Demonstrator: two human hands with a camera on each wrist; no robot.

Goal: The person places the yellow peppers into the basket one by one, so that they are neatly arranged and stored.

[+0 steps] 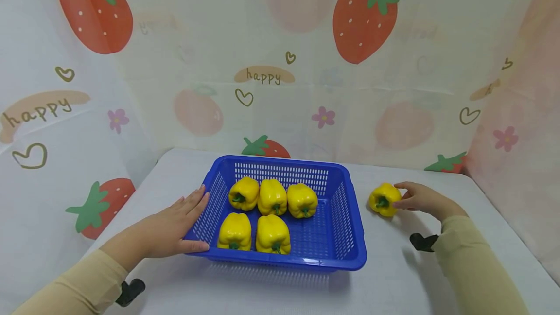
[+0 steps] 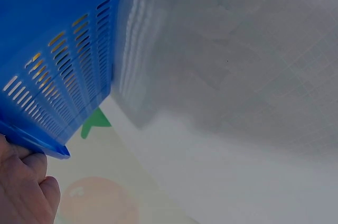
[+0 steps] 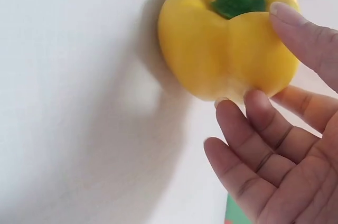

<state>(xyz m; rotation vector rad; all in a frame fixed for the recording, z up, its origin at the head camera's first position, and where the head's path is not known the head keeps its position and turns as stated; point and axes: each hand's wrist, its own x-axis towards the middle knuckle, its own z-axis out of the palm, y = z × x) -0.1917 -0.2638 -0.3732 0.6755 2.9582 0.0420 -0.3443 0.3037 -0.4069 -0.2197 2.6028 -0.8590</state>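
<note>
In the head view, a blue plastic basket (image 1: 325,260) stands on the white table with several yellow bell peppers (image 1: 272,194) inside, three along the back and two at the front left. My left hand (image 1: 172,222) rests against the basket's left side, fingers extended along the rim and thumb at the front left corner. Right of the basket, my right hand (image 1: 422,198) holds another yellow bell pepper (image 1: 381,198) between thumb and fingers, its green stem facing forward. The right wrist view shows the thumb (image 3: 296,28) on this pepper near the stem and fingertips along its underside.
A white cloth covers the table (image 1: 385,276). Behind it hangs a curtain (image 1: 297,120) printed with strawberries, hearts and the word "happy", which also closes off both sides. Black wrist mounts (image 1: 423,242) stick out near both sleeves.
</note>
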